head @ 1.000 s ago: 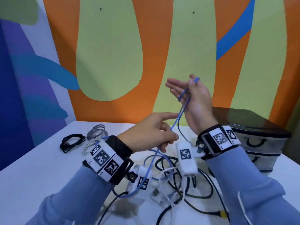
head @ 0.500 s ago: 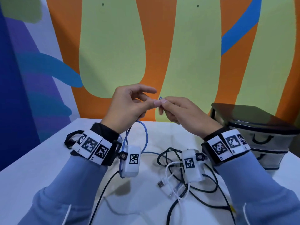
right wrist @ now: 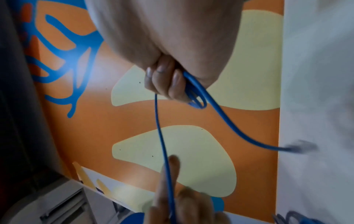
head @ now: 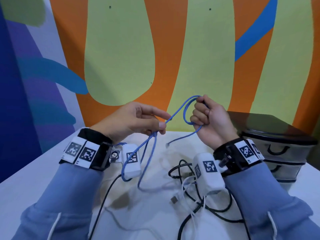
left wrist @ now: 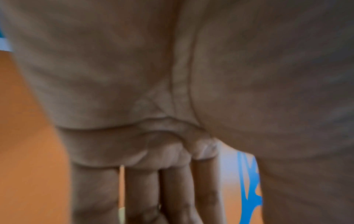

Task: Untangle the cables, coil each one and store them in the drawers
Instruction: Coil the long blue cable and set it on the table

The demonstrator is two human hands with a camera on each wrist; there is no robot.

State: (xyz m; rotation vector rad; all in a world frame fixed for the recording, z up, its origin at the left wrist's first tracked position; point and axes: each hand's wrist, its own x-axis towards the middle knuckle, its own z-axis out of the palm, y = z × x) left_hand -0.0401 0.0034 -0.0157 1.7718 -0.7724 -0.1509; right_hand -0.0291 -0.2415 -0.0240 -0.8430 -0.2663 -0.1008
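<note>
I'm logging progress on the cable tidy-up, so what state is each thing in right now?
blue cable: partly looped, held off the table by both hands, one plug end hanging free
right hand: fist closed round the loops
left hand: pinching the strand
black and white cables: tangled on the table
drawer unit: both visible drawers shut

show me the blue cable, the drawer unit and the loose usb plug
blue cable (head: 179,110), head view, on the strand stretched between the hands
drawer unit (head: 284,151), head view, on the top drawer front
usb plug (head: 174,199), head view, on its metal end
</note>
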